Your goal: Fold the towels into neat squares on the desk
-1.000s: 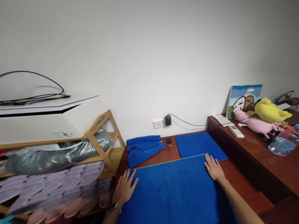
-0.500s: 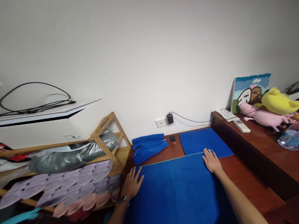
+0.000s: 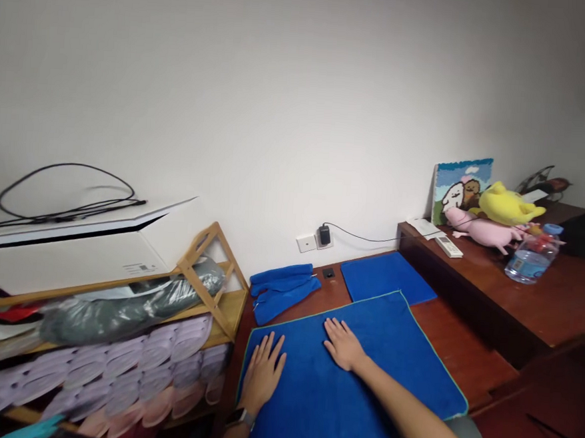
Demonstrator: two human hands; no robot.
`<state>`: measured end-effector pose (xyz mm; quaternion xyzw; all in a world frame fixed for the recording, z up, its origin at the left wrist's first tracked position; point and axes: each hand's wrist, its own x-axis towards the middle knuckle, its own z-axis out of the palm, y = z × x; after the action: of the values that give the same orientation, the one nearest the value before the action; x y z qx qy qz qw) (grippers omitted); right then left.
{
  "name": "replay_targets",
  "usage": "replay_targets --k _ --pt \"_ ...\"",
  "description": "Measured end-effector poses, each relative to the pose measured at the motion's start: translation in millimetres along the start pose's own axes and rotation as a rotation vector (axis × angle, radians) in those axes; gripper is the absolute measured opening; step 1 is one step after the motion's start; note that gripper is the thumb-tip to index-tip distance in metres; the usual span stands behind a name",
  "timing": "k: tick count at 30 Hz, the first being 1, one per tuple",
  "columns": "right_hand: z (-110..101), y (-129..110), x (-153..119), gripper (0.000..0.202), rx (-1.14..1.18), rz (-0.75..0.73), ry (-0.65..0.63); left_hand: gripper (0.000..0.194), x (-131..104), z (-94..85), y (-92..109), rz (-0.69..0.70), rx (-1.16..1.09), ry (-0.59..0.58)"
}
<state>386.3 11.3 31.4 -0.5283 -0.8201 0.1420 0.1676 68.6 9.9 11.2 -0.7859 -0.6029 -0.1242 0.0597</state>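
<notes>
A blue towel (image 3: 306, 373) with a light green edge lies spread over the reddish-brown desk. My left hand (image 3: 263, 372), a watch on its wrist, rests flat near the towel's left edge with fingers stretched out. Toward the middle of the far half, my right hand (image 3: 344, 344) lies palm down on the cloth, fingers extended. Behind it is a folded blue towel (image 3: 386, 277), partly overlapped by the spread one's far corner. A crumpled blue cloth (image 3: 283, 292) sits at the desk's back left.
At left, a wooden rack (image 3: 223, 317) holds lilac and pink slippers (image 3: 157, 353) and a plastic-wrapped bundle (image 3: 130, 318). A charger (image 3: 324, 234) is plugged into the wall. On the raised right shelf are a remote (image 3: 449, 247), plush toys (image 3: 508, 204), a picture (image 3: 462, 189) and a bottle (image 3: 530, 261).
My right hand has moved left across the towel, away from its far right corner. My left hand stays near the left edge. The towel's right side now lies flat, and the view has shifted right.
</notes>
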Motion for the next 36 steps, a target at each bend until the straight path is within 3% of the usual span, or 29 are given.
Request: replay_targets --k 3,5,8,12,16,19,22,26,31,33,36 --pt "4 5 6 0.067 -0.015 -0.002 0.005 0.059 -9 6.7 12 -0.042 0.01 -0.056" --pt "-3 22 7 0.067 -0.039 0.035 0.024 0.06 -15 10.8 4 -0.053 0.025 -0.078" --pt "-25 66 1 0.065 -0.094 0.118 0.048 0.062 -25 13.6 -22 -0.075 0.051 -0.087" --pt "-59 143 -23 0.062 -0.18 0.276 0.095 0.064 -37 12.4 -49 -0.119 0.07 -0.079" --pt "-71 207 -52 0.065 -0.202 0.422 0.148 0.063 -41 9.4 -50 -0.111 0.089 -0.055" --pt "-68 226 -61 0.067 -0.202 0.428 0.183 0.061 -42 6.2 -45 -0.108 0.093 -0.066" --pt "-68 224 -57 0.068 -0.212 0.453 0.167 0.061 -44 2.7 -43 -0.118 0.116 -0.096" --pt "-78 203 -54 0.071 -0.199 0.471 0.114 0.06 -52 -1.5 -53 -0.15 0.141 -0.143" --pt "-66 156 -93 0.069 -0.17 0.319 0.254 0.061 -57 -14.7 -66 -0.176 0.121 -0.141" --pt "-51 131 -116 0.068 -0.135 0.25 0.239 0.059 -54 -22.5 -50 -0.155 0.102 -0.066" --pt "-29 94 -142 0.066 -0.085 0.167 0.153 0.058 -53 -30.2 4 -0.097 0.054 0.028"
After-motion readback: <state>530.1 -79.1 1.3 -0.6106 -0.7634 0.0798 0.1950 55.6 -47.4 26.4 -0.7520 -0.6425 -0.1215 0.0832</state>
